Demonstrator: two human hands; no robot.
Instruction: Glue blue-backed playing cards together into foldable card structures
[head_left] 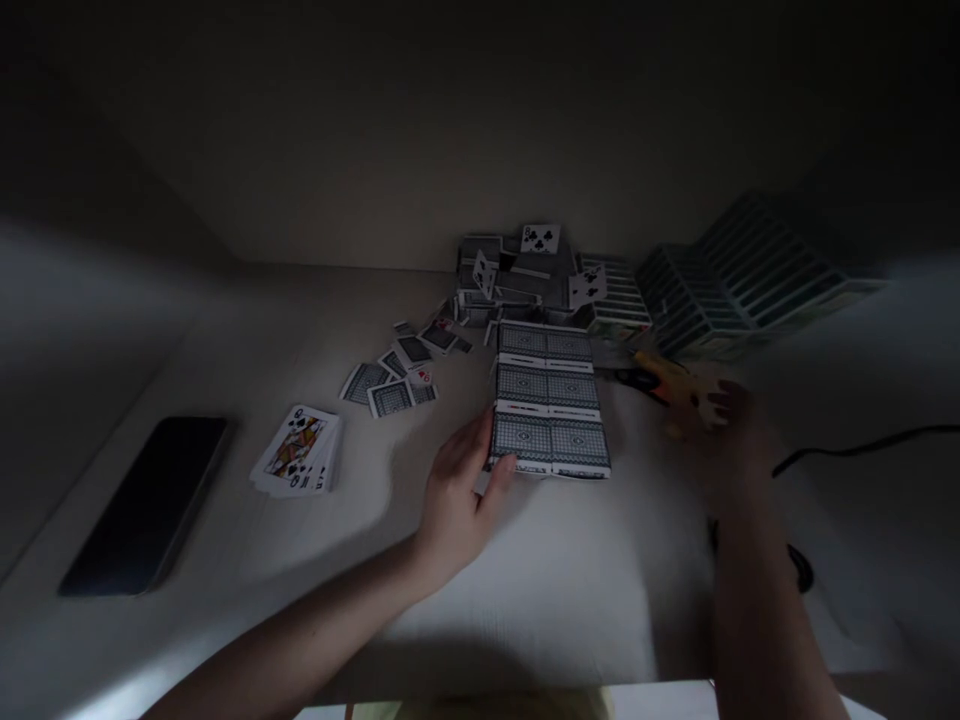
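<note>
My left hand [459, 488] is closed around the near left corner of a flat structure built of playing cards [551, 395], thumb at its front edge and fingers along its left side. Patterned card backs cover the top in rows. Right of it, my right hand [724, 430] is smeared by motion, its fingers curled around a yellow and black tool [664, 378] that looks like a glue gun. The tool's dark tip points left towards the card structure. Loose playing cards [401, 395], some apparently cut, lie to the structure's left.
A phone [146, 505] lies at left, beside a fanned stack of cards [298, 450] topped by a queen. Behind stand a jumbled card pile [517, 275] and stepped card structures [750, 275]. A black cable [862, 445] crosses the right side of the table.
</note>
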